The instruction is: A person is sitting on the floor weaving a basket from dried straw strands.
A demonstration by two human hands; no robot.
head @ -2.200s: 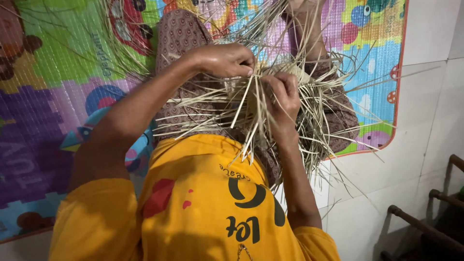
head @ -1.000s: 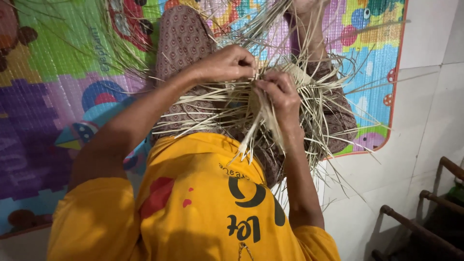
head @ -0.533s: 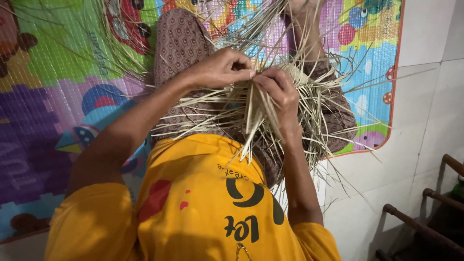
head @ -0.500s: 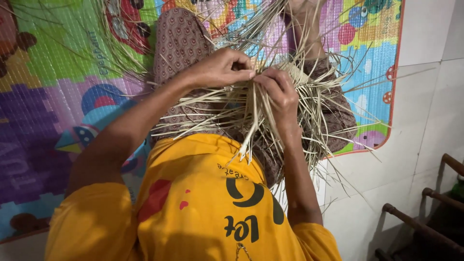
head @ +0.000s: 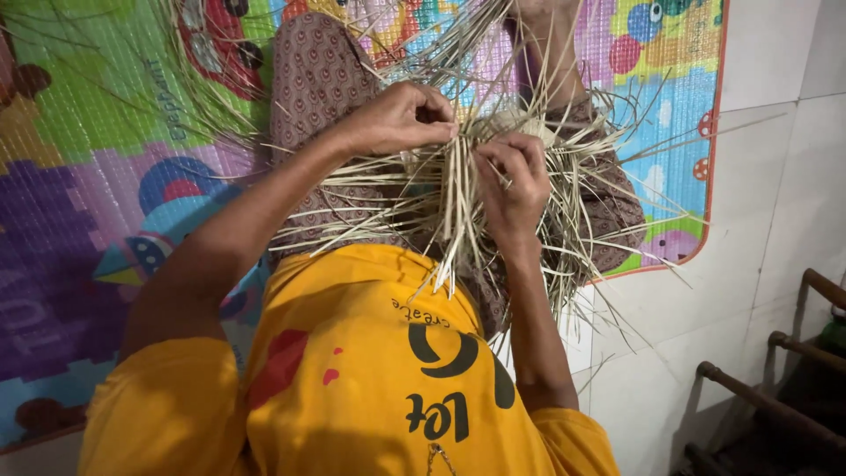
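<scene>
pinching pale strips of the half-woven straw bundle point(head: 458, 176), the left hand point(head: 401, 119) has its grip clenched on a few strands near the middle of the weave. the right hand point(head: 511, 181) grasps strands just beside it, fingers curled in. the bundle rests over the lap, on the patterned brown trousers point(head: 317, 79); its woven centre is mostly hidden behind both hands. loose ends fan out over the colourful play mat point(head: 97, 176) and white floor tiles point(head: 775, 159). the yellow shirt point(head: 352, 379) covers the lower view.
</scene>
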